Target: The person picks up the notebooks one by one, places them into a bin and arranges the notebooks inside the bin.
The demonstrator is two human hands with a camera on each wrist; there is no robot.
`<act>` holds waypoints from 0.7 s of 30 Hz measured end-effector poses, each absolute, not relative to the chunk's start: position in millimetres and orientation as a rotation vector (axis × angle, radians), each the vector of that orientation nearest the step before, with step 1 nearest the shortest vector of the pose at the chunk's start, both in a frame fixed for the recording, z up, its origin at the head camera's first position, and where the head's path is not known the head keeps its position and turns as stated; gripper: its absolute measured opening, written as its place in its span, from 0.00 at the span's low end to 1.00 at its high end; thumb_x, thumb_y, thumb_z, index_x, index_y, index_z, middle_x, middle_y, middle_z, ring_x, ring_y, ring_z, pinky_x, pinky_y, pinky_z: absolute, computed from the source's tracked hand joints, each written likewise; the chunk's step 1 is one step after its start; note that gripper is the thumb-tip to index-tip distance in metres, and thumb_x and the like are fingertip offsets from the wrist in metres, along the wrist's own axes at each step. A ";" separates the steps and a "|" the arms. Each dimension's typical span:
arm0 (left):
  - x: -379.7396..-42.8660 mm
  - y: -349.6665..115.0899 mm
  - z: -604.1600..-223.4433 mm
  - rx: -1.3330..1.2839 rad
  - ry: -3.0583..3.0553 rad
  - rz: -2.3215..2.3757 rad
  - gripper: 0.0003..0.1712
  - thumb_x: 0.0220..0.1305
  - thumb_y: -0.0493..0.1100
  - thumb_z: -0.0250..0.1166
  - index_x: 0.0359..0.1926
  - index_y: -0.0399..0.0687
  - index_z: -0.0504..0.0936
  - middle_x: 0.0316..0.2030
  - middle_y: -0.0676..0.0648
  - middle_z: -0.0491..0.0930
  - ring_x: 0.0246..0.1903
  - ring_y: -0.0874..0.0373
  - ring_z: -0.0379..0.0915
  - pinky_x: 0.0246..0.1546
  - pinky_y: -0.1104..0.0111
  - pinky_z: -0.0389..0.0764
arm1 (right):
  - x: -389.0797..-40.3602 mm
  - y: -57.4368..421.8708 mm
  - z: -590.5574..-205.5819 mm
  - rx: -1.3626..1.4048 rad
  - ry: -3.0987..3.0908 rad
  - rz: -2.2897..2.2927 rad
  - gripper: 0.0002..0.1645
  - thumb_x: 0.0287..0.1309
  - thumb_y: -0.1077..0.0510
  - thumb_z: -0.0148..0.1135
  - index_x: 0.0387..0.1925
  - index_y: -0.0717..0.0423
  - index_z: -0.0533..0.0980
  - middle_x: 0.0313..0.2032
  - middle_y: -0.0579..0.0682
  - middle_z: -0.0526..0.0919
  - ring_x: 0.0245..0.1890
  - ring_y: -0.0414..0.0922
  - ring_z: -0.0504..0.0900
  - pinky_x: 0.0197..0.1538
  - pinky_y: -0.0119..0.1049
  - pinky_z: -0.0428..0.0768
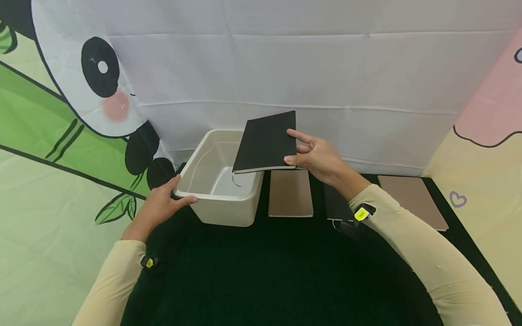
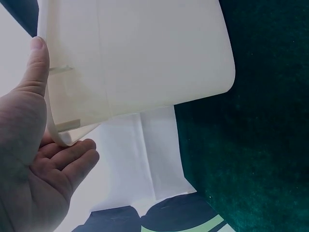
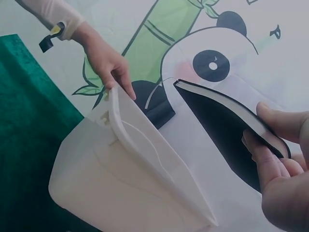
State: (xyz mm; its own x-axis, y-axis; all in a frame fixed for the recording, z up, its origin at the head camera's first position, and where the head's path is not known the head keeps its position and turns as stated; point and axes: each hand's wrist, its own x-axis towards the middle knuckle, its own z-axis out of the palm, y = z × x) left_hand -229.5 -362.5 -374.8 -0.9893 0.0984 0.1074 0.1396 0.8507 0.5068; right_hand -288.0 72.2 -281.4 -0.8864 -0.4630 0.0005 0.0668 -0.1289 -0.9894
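A black notebook (image 1: 267,142) with pale page edges and a ribbon marker is pinched by its right side in my right hand (image 1: 320,158). It hangs tilted over the right part of a cream plastic bin (image 1: 224,210). In the right wrist view the notebook (image 3: 217,125) shows its page edge, thumb on one cover and fingers on the other. My left hand (image 1: 161,203) grips the bin's near-left corner, thumb over the rim. The left wrist view shows that hand (image 2: 53,164) with fingers under the rim of the bin (image 2: 159,53).
Right of the bin, a brown notebook (image 1: 290,194) lies on the dark green cloth (image 1: 277,271). Farther right are a black notebook (image 1: 337,208), partly behind the right forearm, and another brown notebook (image 1: 412,199). A white curtain (image 1: 293,68) with cartoon prints stands behind.
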 end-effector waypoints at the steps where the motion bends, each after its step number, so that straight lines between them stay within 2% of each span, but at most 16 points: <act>1: -229.6 -362.4 -374.6 -0.187 -2.949 -0.815 0.60 0.61 0.71 0.66 0.81 0.47 0.52 0.68 0.30 0.70 0.60 0.33 0.72 0.59 0.32 0.70 | -290.9 67.5 -281.0 -0.431 1.808 -2.072 0.52 0.59 0.76 0.67 0.78 0.44 0.61 0.29 0.46 0.78 0.32 0.37 0.83 0.51 0.33 0.84; 2: -229.7 -361.9 -374.5 -0.185 -2.951 -0.815 0.60 0.61 0.71 0.66 0.81 0.47 0.51 0.68 0.30 0.69 0.60 0.33 0.72 0.59 0.32 0.70 | -293.8 62.8 -280.7 -0.420 1.820 -2.068 0.51 0.59 0.75 0.68 0.78 0.43 0.62 0.42 0.52 0.83 0.36 0.38 0.85 0.52 0.34 0.84; 3: -229.7 -361.6 -374.4 -0.181 -2.951 -0.814 0.60 0.61 0.71 0.66 0.81 0.47 0.51 0.68 0.30 0.69 0.60 0.33 0.72 0.59 0.32 0.70 | -296.8 58.3 -280.6 -0.414 1.834 -2.060 0.51 0.59 0.75 0.68 0.78 0.43 0.62 0.55 0.56 0.81 0.41 0.39 0.86 0.53 0.34 0.83; 4: -229.9 -361.3 -374.5 -0.179 -2.951 -0.811 0.60 0.61 0.71 0.66 0.81 0.46 0.51 0.68 0.29 0.69 0.60 0.33 0.72 0.59 0.32 0.70 | -299.7 53.7 -280.7 -0.407 1.841 -2.055 0.51 0.59 0.75 0.68 0.78 0.42 0.63 0.67 0.60 0.72 0.46 0.42 0.86 0.54 0.36 0.83; 5: -229.9 -361.0 -374.6 -0.177 -2.951 -0.809 0.60 0.61 0.71 0.66 0.81 0.46 0.51 0.68 0.29 0.69 0.60 0.32 0.72 0.59 0.32 0.70 | -302.7 49.6 -280.9 -0.403 1.844 -2.048 0.50 0.59 0.75 0.68 0.78 0.43 0.63 0.76 0.62 0.60 0.52 0.45 0.86 0.57 0.37 0.82; 6: -229.9 -360.7 -374.7 -0.177 -2.949 -0.811 0.61 0.61 0.71 0.67 0.81 0.45 0.51 0.68 0.29 0.69 0.60 0.32 0.72 0.59 0.33 0.70 | -305.7 45.4 -281.3 -0.399 1.845 -2.042 0.51 0.59 0.75 0.68 0.78 0.43 0.62 0.80 0.62 0.46 0.59 0.47 0.82 0.60 0.39 0.81; 9: -230.0 -360.4 -374.8 -0.167 -2.945 -0.809 0.61 0.61 0.71 0.67 0.81 0.44 0.50 0.68 0.29 0.69 0.61 0.32 0.72 0.59 0.33 0.71 | -316.9 32.2 -283.0 -0.397 1.831 -2.036 0.51 0.58 0.75 0.68 0.78 0.45 0.62 0.80 0.62 0.46 0.71 0.51 0.71 0.65 0.44 0.77; 15: -231.5 -358.3 -374.8 -0.164 -2.933 -0.816 0.61 0.61 0.70 0.67 0.81 0.44 0.51 0.68 0.29 0.70 0.61 0.33 0.72 0.60 0.34 0.71 | -334.8 8.9 -289.1 -0.369 1.811 -2.058 0.51 0.56 0.76 0.69 0.77 0.46 0.64 0.80 0.63 0.46 0.76 0.52 0.61 0.65 0.44 0.77; 21: -231.9 -354.9 -375.4 -0.144 -2.923 -0.823 0.61 0.61 0.70 0.67 0.81 0.44 0.51 0.68 0.30 0.70 0.61 0.33 0.72 0.60 0.34 0.71 | -349.5 -11.0 -299.8 -0.356 1.799 -2.062 0.51 0.54 0.76 0.70 0.76 0.46 0.65 0.80 0.61 0.47 0.74 0.52 0.66 0.64 0.45 0.78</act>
State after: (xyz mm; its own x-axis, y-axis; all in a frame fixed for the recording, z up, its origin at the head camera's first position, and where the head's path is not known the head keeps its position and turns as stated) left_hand -231.9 -354.9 -375.4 -0.9903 0.0636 0.1234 0.1186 0.8493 0.5144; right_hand -349.5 -11.0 -299.8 -0.8958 -0.4407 -0.0573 0.1165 -0.1085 -0.9872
